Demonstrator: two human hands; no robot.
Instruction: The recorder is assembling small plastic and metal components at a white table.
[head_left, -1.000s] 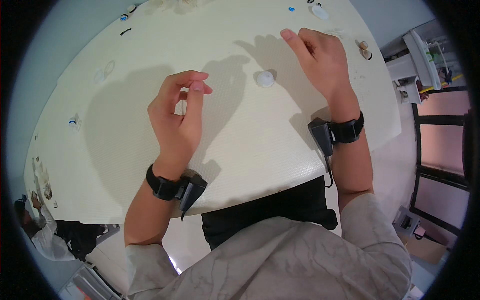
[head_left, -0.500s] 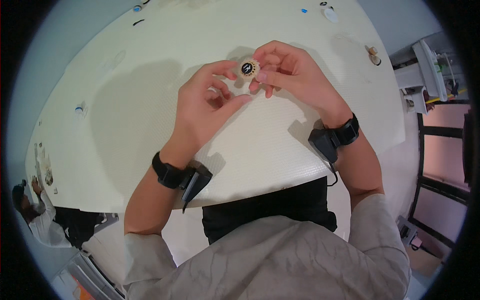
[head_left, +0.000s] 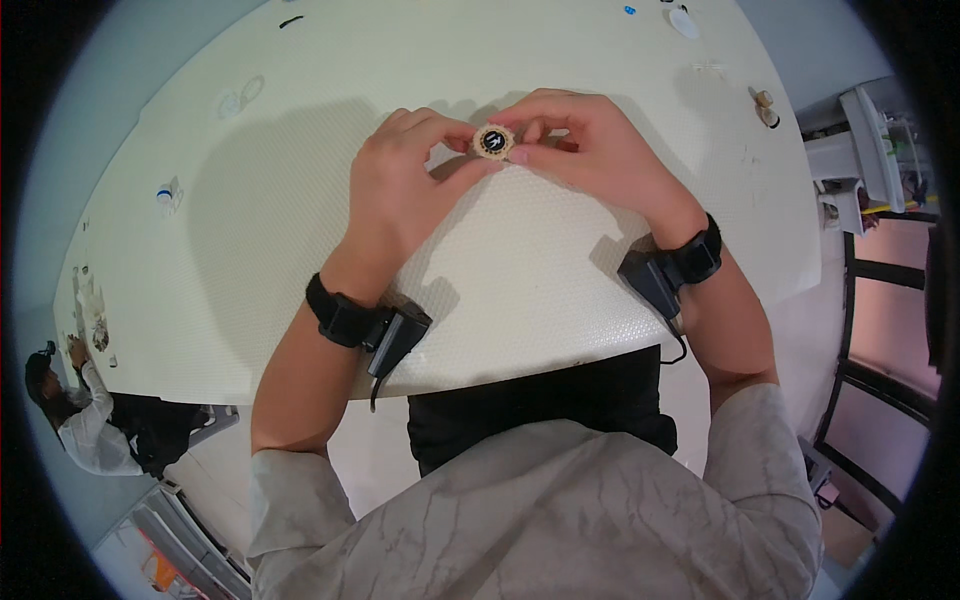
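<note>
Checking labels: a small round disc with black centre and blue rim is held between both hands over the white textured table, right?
Blue is wrong: in the head view, the small round disc with black centre and tan rim is held between left hand and right hand over the white table.

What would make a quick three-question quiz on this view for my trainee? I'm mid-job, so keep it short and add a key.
1. True or false: the left hand and the right hand are both at the round tan-and-black piece.
2. What colour is the small piece just left of the white disc? A) red B) blue C) yellow
3. Fill in: each wrist wears a ____ strap.

Key: 1 true; 2 B; 3 black.
</note>
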